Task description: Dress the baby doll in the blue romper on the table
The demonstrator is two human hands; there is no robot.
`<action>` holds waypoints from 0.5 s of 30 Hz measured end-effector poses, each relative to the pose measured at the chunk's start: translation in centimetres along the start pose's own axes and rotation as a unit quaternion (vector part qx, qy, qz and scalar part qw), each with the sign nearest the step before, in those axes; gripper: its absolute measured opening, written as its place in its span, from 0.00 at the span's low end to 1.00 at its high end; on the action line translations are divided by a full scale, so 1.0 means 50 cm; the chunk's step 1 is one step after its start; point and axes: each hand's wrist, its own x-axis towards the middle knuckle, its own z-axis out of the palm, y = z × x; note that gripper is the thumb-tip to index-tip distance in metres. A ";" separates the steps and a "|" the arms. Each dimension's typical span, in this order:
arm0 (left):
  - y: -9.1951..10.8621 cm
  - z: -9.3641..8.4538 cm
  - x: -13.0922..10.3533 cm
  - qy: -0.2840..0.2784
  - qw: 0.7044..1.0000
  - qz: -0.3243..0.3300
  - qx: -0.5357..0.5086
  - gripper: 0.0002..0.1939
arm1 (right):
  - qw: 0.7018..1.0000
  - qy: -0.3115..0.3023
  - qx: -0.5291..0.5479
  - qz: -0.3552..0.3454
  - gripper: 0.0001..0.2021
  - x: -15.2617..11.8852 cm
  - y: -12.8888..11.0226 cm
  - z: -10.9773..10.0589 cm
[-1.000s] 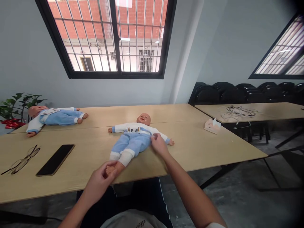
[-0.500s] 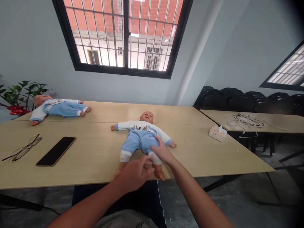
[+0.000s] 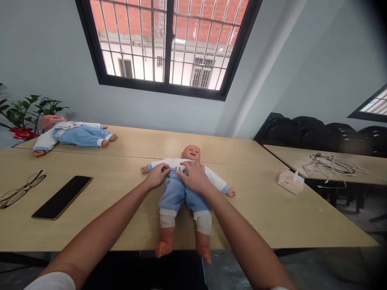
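Observation:
A baby doll (image 3: 193, 153) lies on its back on the table, feet toward me and over the front edge. It wears a white top with blue cuffs and blue overalls (image 3: 172, 193) with a face pattern on the bib. At the left side of the bib, my left hand (image 3: 157, 176) is closed, thumb and fingers pinching the overalls' upper edge. Over the chest rests my right hand (image 3: 195, 176), thumb and fingers apart on the bib, partly hiding its pattern.
On the wooden table (image 3: 121, 201) lie a black phone (image 3: 63, 197) and eyeglasses (image 3: 22, 189) at left. A second doll (image 3: 77, 135) lies behind them near a potted plant (image 3: 26, 114). A tissue box (image 3: 290, 182) stands at right; cables (image 3: 329, 164) lie on another table before stacked black chairs (image 3: 302, 131).
Both hands have moved up from the doll's legs to its chest. My left hand has taken hold of the overalls' edge. The doll has shifted toward me, its feet now past the table edge.

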 end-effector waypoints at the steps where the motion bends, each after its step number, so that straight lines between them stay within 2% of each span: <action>1: -0.008 0.004 0.004 0.004 1.000 -0.003 -0.014 0.17 | 0.999 -0.023 -0.026 -0.020 0.21 0.030 -0.009 0.009; 3: -0.023 0.009 0.011 0.011 0.999 -0.013 -0.048 0.19 | 0.995 -0.065 -0.055 -0.045 0.18 0.076 -0.013 0.025; 6: -0.043 0.014 0.021 0.012 0.994 -0.031 -0.104 0.23 | 0.992 -0.105 -0.018 -0.066 0.11 0.107 0.005 0.032; 11: -0.049 0.013 0.027 -0.004 0.984 -0.053 -0.170 0.26 | 0.989 -0.117 0.072 -0.056 0.08 0.104 0.035 0.005; 15: -0.045 0.001 0.011 -0.051 0.982 -0.048 -0.176 0.26 | 0.984 -0.149 0.086 -0.052 0.09 0.092 0.046 -0.021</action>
